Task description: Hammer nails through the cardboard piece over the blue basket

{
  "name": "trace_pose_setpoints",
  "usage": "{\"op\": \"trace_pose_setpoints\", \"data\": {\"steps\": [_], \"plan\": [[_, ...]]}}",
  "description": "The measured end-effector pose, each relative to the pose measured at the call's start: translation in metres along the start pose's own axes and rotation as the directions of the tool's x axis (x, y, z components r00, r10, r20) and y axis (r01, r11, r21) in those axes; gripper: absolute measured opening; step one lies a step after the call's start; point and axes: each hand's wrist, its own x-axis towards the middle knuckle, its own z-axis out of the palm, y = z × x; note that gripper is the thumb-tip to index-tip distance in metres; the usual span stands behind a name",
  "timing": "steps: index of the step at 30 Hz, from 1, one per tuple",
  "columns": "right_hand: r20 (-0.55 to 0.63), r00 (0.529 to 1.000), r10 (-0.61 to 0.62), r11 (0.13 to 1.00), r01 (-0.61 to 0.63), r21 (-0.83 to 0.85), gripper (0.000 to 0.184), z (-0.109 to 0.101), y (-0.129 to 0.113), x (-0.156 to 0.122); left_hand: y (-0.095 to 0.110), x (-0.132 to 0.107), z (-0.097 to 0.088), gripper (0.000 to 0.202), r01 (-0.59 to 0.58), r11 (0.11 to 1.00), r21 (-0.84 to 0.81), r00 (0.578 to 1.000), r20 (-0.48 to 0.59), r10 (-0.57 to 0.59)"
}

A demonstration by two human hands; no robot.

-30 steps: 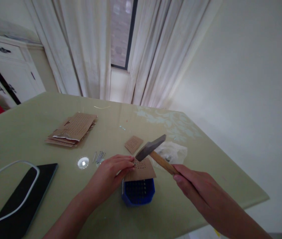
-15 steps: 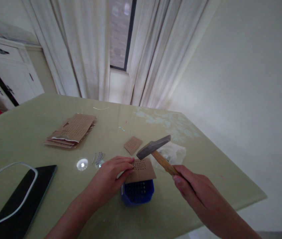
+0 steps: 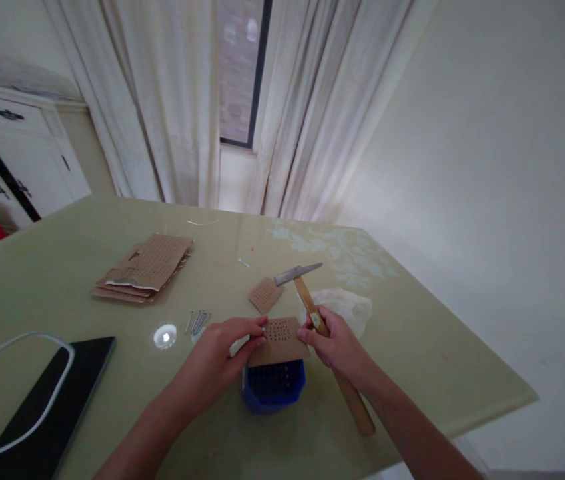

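A piece of brown cardboard [image 3: 287, 345] dotted with rows of holes rests on top of a blue plastic basket [image 3: 273, 400]. At its left edge, my left hand [image 3: 222, 347] is closed in a pinch on a small metal nail [image 3: 264, 331]. My right hand [image 3: 335, 340] is wrapped round the wooden handle of a hammer [image 3: 355, 403], close below its head. The hammer's metal head points away, above the board, and my right fingertips are at the cardboard's right edge. Several loose nails [image 3: 199, 323] lie to the left of my left hand.
Behind the basket lies a smaller perforated cardboard piece [image 3: 265, 295], with a clear plastic bag [image 3: 350, 308] to its right. Stacked cardboard sheets [image 3: 150, 263] sit further left. A black flat panel [image 3: 57, 407] and a white cable [image 3: 62, 387] occupy the near left of the table.
My right hand has moved left to the cardboard's edge and now grips the hammer nearer its head. The hammer's head has tilted and shifted back. My left hand keeps its pinch.
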Motion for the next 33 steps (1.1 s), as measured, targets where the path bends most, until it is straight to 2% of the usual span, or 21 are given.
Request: {"op": "trace_pose_setpoints", "data": {"steps": [4,8,12,20,28,33], "plan": [[0.045,0.998,0.036,0.984,-0.043,0.175,0.047,0.000,-0.008,0.003,0.004,0.002,-0.002,0.016,0.058,0.997,-0.048,0.995,-0.081,-0.062],[0.045,0.998,0.046,0.975,-0.055,0.215,0.049,0.001,-0.012,0.012,0.001,0.005,-0.002,0.017,0.114,0.988,-0.105,0.984,-0.127,-0.127],[0.030,0.999,0.037,0.979,-0.042,0.200,0.048,0.005,-0.007,0.020,-0.005,0.008,0.000,0.017,0.128,0.986,-0.103,0.985,-0.103,-0.139],[-0.002,1.000,-0.004,0.986,0.004,0.165,0.045,0.008,0.002,0.019,-0.008,0.011,0.000,0.020,0.084,0.995,-0.058,0.995,-0.054,-0.087],[-0.021,1.000,-0.008,0.981,0.012,0.193,0.042,0.009,0.000,0.023,-0.013,0.011,-0.002,0.021,0.185,0.951,-0.247,0.976,-0.067,-0.207],[-0.016,1.000,0.001,0.982,0.002,0.187,0.044,0.008,0.002,0.026,-0.015,0.013,0.001,0.022,0.198,0.950,-0.241,0.976,-0.039,-0.214]]}}
